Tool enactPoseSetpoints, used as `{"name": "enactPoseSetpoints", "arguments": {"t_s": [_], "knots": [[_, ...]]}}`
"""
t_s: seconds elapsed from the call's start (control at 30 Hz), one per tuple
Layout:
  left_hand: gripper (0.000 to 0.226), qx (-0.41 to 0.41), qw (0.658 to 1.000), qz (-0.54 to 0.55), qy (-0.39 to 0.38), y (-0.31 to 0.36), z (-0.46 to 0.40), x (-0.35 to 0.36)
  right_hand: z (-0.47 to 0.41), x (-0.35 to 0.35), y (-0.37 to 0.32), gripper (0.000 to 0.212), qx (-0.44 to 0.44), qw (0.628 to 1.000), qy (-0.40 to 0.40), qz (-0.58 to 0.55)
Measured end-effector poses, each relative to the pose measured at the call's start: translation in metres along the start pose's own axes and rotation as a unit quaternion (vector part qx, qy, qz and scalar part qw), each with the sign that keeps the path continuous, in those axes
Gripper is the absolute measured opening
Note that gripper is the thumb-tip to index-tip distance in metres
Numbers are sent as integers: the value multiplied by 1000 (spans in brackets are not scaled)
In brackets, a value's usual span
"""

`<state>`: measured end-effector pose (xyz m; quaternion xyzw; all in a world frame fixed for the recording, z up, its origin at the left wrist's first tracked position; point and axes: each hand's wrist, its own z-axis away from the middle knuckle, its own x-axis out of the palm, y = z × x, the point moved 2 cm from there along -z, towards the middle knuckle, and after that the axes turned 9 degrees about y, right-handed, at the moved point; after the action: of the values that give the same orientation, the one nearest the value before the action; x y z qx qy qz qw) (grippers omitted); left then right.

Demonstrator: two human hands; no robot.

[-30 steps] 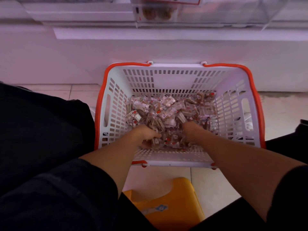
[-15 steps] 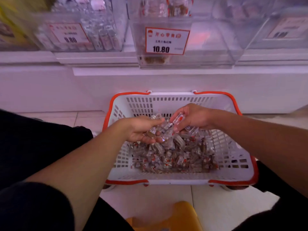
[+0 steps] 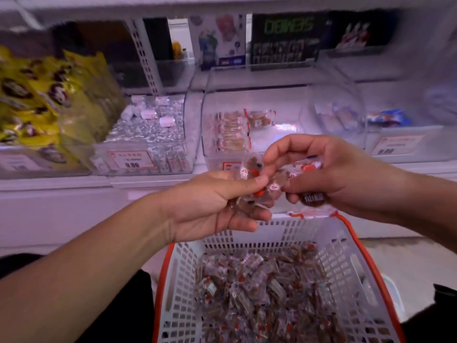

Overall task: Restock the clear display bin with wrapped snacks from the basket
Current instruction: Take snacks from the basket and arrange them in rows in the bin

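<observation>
Clear-wrapped snacks [image 3: 257, 194], brown filling with red print, one bunch carried between two hands above the basket [image 3: 351, 263] and in front of the clear display bin [image 3: 222, 100].

Left hand [image 3: 212, 206]: palm up, fingers curled under the bunch, thumb pressed on top; grips several packets.
Right hand [image 3: 329, 174]: fingers arched over and closed on further packets, one red-ended packet held near the knuckles, a dark printed one below.
The two hands touch at the fingertips, the bunch shared between them.

Bin: on the shelf, holding a small row of like packets at its left wall; most of its floor is bare. Basket: white lattice, orange rim, many packets left in it.

Handling note: lift both hands over the bin's front lip together before letting go, lower well inside, and release palm-down so loose packets do not slide back out.

Orientation: the packets are oblong; in the hands they lie jumbled, with no common heading. The red-ended one appears to run roughly left to right, though blur makes this uncertain. Those in the bin lie crosswise, stacked front to back.
</observation>
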<state>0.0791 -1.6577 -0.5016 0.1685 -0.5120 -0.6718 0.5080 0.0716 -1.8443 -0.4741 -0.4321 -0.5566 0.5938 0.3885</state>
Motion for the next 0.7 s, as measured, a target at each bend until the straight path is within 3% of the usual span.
{"name": "enactPoseSetpoints", "arguments": {"t_s": [0.1,0.2,0.47,0.57,0.7], "knots": [[15,13,1000,-6,13,6,-2,2,2,-7,-8,31,-47,994,52,87],[15,-5,1000,-6,14,7,-4,4,4,-13,-9,27,-40,988,100,111],[31,-54,995,63,-49,4,-8,21,3,-10,-5,14,1,984,119,130],[23,-50,995,72,-45,-4,-7,21,4,-6,-4,5,29,984,169,52],[28,-46,991,123,-34,-10,-7,21,10,-2,-13,37,74,970,122,-196]]}}
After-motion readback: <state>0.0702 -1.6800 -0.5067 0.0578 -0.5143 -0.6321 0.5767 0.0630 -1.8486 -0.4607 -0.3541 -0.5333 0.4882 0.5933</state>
